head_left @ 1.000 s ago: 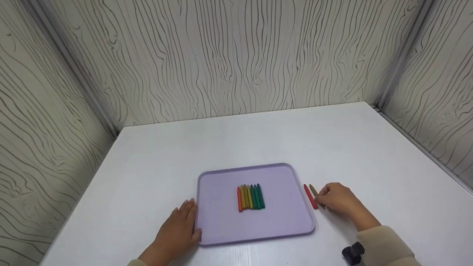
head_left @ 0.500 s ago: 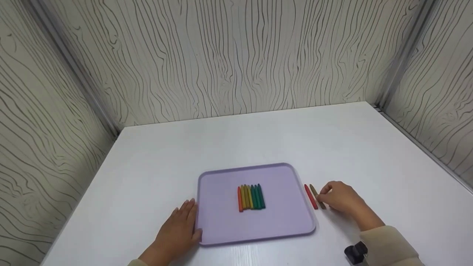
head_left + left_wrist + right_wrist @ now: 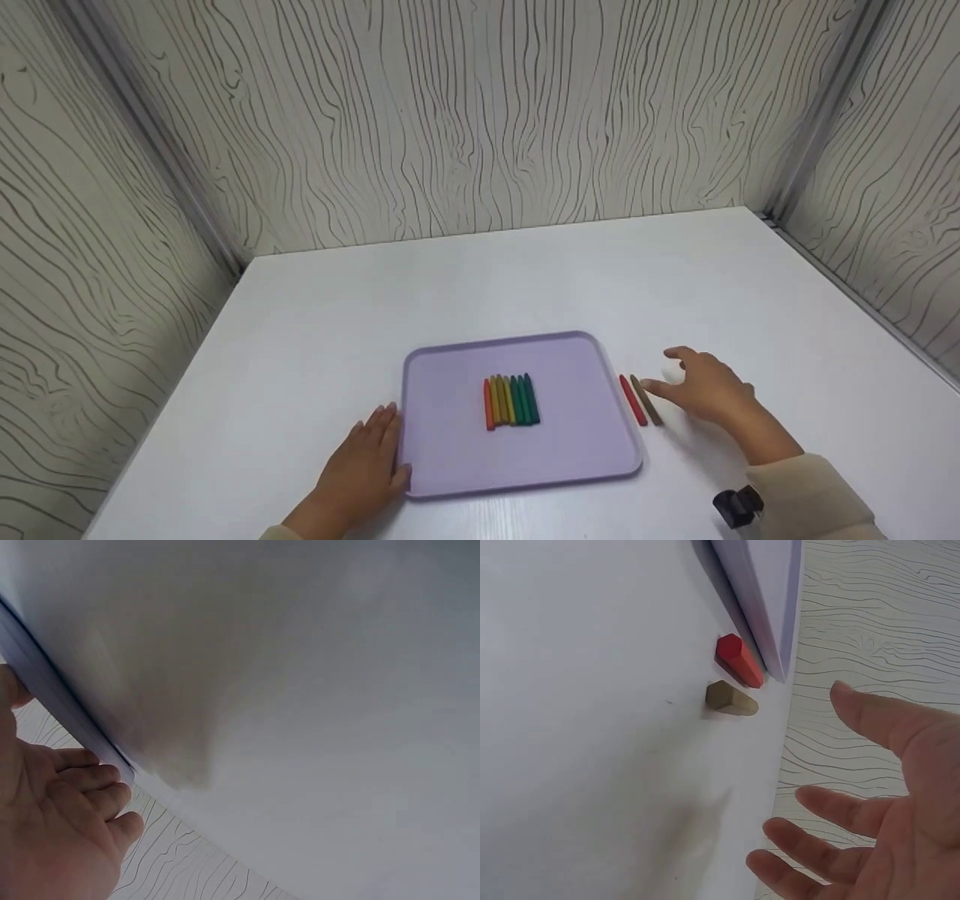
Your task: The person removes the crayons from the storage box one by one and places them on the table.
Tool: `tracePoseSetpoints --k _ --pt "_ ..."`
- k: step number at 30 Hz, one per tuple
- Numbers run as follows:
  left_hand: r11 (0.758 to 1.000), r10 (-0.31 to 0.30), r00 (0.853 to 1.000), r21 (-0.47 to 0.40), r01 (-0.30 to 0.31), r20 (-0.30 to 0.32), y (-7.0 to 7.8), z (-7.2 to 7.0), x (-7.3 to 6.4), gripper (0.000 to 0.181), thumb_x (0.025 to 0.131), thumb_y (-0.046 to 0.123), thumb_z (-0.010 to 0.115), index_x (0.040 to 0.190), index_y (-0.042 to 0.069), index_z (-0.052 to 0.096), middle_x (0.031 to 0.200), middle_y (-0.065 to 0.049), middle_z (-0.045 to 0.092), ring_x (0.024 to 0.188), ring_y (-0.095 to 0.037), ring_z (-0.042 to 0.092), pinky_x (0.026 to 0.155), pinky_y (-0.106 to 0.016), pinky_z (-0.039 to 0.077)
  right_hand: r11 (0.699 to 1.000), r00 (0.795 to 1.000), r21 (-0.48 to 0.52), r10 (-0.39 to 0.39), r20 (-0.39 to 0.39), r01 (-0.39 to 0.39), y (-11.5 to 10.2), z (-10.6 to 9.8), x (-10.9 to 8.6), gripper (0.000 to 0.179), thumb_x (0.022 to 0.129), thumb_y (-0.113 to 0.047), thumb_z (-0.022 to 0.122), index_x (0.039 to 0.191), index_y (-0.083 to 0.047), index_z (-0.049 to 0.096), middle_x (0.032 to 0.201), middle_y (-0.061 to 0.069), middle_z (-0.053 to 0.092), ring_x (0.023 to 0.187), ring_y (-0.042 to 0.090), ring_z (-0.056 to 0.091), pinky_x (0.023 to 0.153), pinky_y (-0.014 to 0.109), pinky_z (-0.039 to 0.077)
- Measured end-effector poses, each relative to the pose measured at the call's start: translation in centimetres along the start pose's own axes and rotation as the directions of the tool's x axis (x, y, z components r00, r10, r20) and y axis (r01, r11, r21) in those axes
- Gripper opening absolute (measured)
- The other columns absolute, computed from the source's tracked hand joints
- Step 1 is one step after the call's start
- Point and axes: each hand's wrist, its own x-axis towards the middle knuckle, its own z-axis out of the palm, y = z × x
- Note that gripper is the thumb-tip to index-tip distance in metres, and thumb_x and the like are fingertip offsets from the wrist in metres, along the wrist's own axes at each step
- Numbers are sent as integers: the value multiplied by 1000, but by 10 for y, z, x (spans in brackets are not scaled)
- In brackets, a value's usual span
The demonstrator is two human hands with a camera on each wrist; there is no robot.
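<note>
My left hand (image 3: 361, 465) rests against the left rim of a lilac tray (image 3: 465, 465), its thumb over the near corner. In the left wrist view, the left hand's fingers (image 3: 82, 780) lie along the tray's edge. To the right of the tray, a red crayon (image 3: 633, 400) and an olive-brown crayon (image 3: 646, 401) lie side by side on the table. My right hand (image 3: 709, 390) is just right of them, thumb and fingers spread, holding nothing. From the right wrist, the brown crayon (image 3: 731, 699) and red crayon (image 3: 739, 661) appear end-on, apart from the right hand (image 3: 885, 817).
Inside the tray, several crayons (image 3: 511, 401) form a tight row: orange-red, yellowish and green shades. The white table (image 3: 480, 285) meets wood-patterned panels (image 3: 465, 120) at the back and sides. A black device (image 3: 739, 506) sits at the right sleeve.
My right hand has released the olive-brown crayon and moved slightly right, its fingers spreading. The brown crayon stays beside the red one. My left hand has not moved.
</note>
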Motion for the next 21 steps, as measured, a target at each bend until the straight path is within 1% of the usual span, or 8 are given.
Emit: tracePoseSetpoints --k 2,5,9,12,17,21 --pt "1000 1 1000 6 -1 -3 0 0 0 67 90 32 56 139 -11 38 145 -25 36 135 -40 30 108 -55 26 1000 1000 -16 -4 -10 4 -3 -1 0 92 80 -63 62 140 2 38 131 35 43 115 55 43 82 79 27" --pt "1000 5 1000 8 -4 -17 1 0 -1 66 90 32 56 138 -11 39 145 -24 37 135 -40 31 107 -55 27 999 999 -29 -23 -34 22 -10 -2 -1 98 77 -66 63 144 0 34 135 36 37 117 58 37 84 79 22" --pt "1000 15 999 18 -15 -34 1 0 -1 66 89 31 58 137 -11 41 144 -23 39 134 -40 32 106 -56 29 998 996 -32 -54 -65 52 -19 -2 0 107 74 -68 65 148 -2 25 142 35 25 126 58 23 88 81 9" --pt "1000 8 1000 21 -8 -23 1 0 -1 66 90 32 57 138 -10 40 145 -22 38 135 -39 31 107 -55 28 996 993 -37 -83 -86 80 -24 -2 2 108 73 -67 66 149 -3 22 145 36 19 130 57 15 91 81 3" --pt "1000 -7 1000 24 7 -11 1 0 -1 66 91 33 55 140 -9 39 146 -21 36 136 -38 30 108 -54 27 991 984 -35 -130 -119 127 -34 2 7 106 74 -63 69 149 -4 23 145 37 17 132 57 11 93 79 1" --pt "1000 3 1000 27 -2 -15 0 1 0 67 91 33 55 139 -9 38 146 -22 37 136 -39 30 108 -54 27 988 981 -35 -152 -123 149 -44 6 11 105 74 -61 70 149 -4 23 146 36 16 133 56 9 94 78 1"
